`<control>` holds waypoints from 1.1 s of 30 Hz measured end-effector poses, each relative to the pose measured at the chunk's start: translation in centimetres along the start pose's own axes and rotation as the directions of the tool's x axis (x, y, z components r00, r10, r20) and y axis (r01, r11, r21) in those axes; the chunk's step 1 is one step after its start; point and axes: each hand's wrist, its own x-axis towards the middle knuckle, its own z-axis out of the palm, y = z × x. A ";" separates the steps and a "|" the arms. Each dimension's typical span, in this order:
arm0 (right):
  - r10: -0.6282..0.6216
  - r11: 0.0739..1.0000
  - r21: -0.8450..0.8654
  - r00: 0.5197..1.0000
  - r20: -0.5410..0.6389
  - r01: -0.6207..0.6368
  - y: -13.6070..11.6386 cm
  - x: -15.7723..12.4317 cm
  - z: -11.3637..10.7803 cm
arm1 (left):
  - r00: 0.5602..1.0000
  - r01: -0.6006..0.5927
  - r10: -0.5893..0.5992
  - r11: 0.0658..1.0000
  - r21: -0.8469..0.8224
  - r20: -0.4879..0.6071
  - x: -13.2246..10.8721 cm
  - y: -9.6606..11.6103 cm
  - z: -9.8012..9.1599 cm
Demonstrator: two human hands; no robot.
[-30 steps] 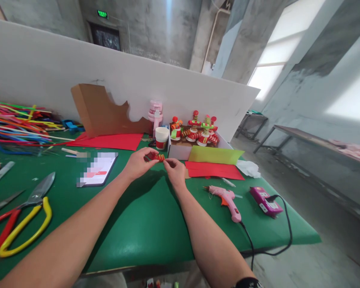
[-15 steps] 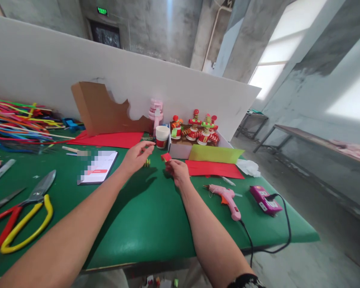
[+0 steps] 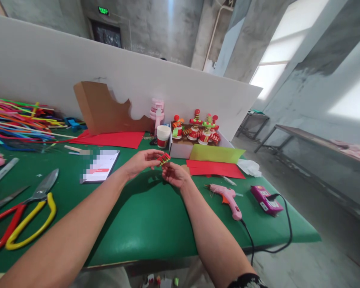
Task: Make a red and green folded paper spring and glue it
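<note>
Between my two hands is a small folded red and yellow-green paper piece [image 3: 164, 159], raised a little above the green tabletop [image 3: 150, 224]. The fingers of my left hand [image 3: 142, 162] close on its left side. My right hand [image 3: 175, 175] meets it from the right and below, fingertips curled at its lower edge. Just behind stand stacked white and red paper cups [image 3: 163, 136]. An open box [image 3: 181, 150] at the back right holds several red and green paper figures [image 3: 204, 134] built on cups.
Red paper strips [image 3: 216, 169], a pink glue gun [image 3: 229, 198] and a purple power block [image 3: 266, 200] lie right. Left are a phone [image 3: 108, 164], large shears [image 3: 37, 200], a knife and colourful sticks [image 3: 18, 120]. Brown cardboard [image 3: 105, 112] leans on the white partition [image 3: 168, 88].
My left hand has moved right and down to meet my right hand at the paper piece. The yellow-green coil formerly below my left hand now appears joined with the red piece.
</note>
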 end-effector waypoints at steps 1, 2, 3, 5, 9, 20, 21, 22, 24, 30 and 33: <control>-0.009 0.999 -0.034 1.000 0.015 0.009 0.1 0.0 0.0 | 1.000 0.008 -0.008 1.000 -0.006 0.007 0.0 -0.1 0.0; -0.020 0.998 -0.065 0.999 0.028 0.022 0.1 0.0 -0.1 | 1.000 0.016 -0.016 1.000 -0.016 0.004 0.1 -0.2 0.0; -0.032 0.995 -0.096 0.999 0.035 0.035 0.1 0.1 -0.1 | 1.000 0.024 -0.025 0.999 -0.035 -0.009 0.2 -0.4 0.0; -0.072 0.986 -0.150 0.997 0.023 0.075 0.0 0.2 -0.1 | 0.998 0.035 -0.041 0.994 -0.106 -0.049 0.3 -0.8 -0.1; -0.305 0.935 -0.201 0.952 -0.035 0.293 -0.3 0.4 0.0 | 0.992 0.053 -0.081 0.963 -0.264 -0.096 0.6 -1.3 -0.2; -0.571 0.771 -0.277 0.815 0.096 0.573 0.3 0.8 0.3 | 0.998 0.023 -0.028 0.995 -0.099 -0.053 0.5 -1.0 0.2; -0.575 0.766 -0.282 0.812 0.098 0.577 0.3 0.9 0.2 | 0.999 0.015 -0.019 0.997 -0.076 -0.048 0.5 -1.0 0.2; -0.579 0.762 -0.284 0.809 0.101 0.582 0.3 0.9 0.2 | 0.999 0.011 -0.014 0.998 -0.061 -0.046 0.5 -1.1 0.2; -0.588 0.754 -0.286 0.802 0.108 0.591 0.2 1.0 0.1 | 0.999 0.010 -0.012 0.999 -0.045 -0.046 0.5 -1.0 0.2; -0.609 0.707 -0.337 0.778 0.156 0.621 0.0 1.0 -0.1 | 0.998 0.023 -0.019 0.998 0.064 -0.061 0.2 -0.3 -0.8; -0.624 0.672 -0.374 0.761 0.178 0.639 0.1 1.0 -0.1 | 0.989 -0.024 0.038 0.995 0.098 -0.142 0.4 -0.3 -1.5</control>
